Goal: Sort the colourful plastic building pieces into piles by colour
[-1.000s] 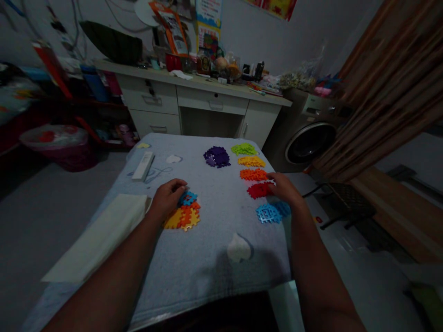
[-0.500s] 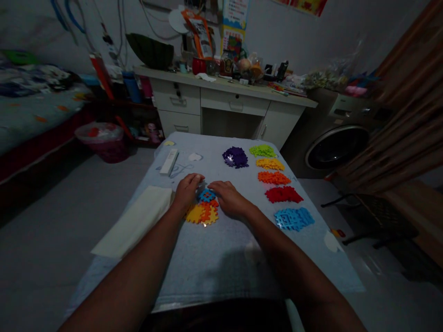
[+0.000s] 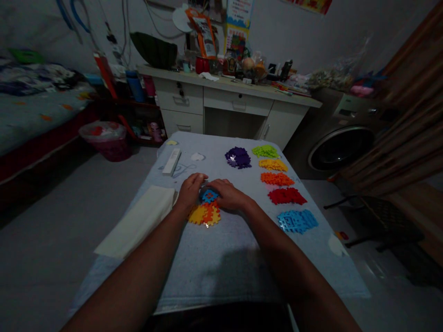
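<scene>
On the cloth-covered table, a small assembly of flat, toothed interlocking plastic pieces lies between my hands. Its near part is made of yellow pieces (image 3: 197, 215) and orange pieces (image 3: 212, 212); a blue interlocking piece (image 3: 209, 196) sits at its far end. My left hand (image 3: 191, 189) is closed at the left of the blue piece, thumb uppermost, its other fingers mostly hidden. From the right, my right hand (image 3: 228, 193) curls its fingers over the far edge of that same blue piece. Both hands partly cover it.
Sorted piles lie to the right: purple (image 3: 238, 157), green (image 3: 266, 151), yellow (image 3: 273, 165), orange (image 3: 277, 179), red (image 3: 287, 196) and light blue (image 3: 297, 221). At left are a white box (image 3: 172, 162) and a folded pale cloth (image 3: 138, 223). A desk (image 3: 238, 100) stands beyond.
The view has shifted slightly, moving everything a little rightward in the picture. My right fingers have closed in a bit over the blue piece; the assembly stays in place.
</scene>
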A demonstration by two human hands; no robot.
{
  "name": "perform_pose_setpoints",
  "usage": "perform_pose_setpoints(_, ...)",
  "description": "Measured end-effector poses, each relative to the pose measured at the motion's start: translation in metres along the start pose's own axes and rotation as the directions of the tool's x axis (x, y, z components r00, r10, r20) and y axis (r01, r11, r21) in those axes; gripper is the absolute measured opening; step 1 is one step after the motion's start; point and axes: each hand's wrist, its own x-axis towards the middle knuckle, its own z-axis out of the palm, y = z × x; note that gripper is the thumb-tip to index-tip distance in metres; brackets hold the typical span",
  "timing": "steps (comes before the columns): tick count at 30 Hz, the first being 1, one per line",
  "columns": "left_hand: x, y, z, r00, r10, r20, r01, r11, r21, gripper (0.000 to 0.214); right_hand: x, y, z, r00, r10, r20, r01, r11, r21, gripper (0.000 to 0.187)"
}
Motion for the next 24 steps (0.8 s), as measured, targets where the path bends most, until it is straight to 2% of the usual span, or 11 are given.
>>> perform_pose_setpoints(6,0.001,-0.002,0.000,1.000,0.002,-0.009,-0.001,1.000,0.026,0.043,0.011,0.002,-0.001,0.995,-0.024,0.093,0.029,0.998,-0.048,0.058)
perform_pose_setpoints(9,0.001,0.000,-0.001,1.000,0.003,0.010,-0.003,1.000,0.017,0.042,0.012,0.001,-0.008,0.998,-0.006,0.066,0.010,0.999,-0.049,0.062)
perform_pose_setpoints(12,-0.001,0.003,-0.001,0.999,0.008,0.035,-0.009,1.000,0.025,0.039,0.001,0.003,-0.026,1.000,0.014,-0.004,-0.014,1.000,-0.019,0.062)
perform_pose_setpoints(17,-0.004,0.008,0.000,0.998,-0.001,0.065,-0.004,0.998,0.067,0.033,-0.052,0.021,-0.069,0.992,0.070,-0.106,-0.072,0.997,-0.012,0.060)
perform_pose_setpoints(21,-0.003,0.005,0.000,0.997,-0.002,0.074,-0.003,0.998,0.069,0.029,-0.114,0.041,-0.098,0.968,0.201,-0.149,-0.210,0.977,-0.047,0.055)
perform_pose_setpoints(24,-0.002,0.002,-0.001,0.996,0.015,0.092,-0.026,0.993,0.115,0.025,-0.155,0.047,-0.109,0.947,0.297,-0.125,-0.308,0.948,-0.077,0.054)
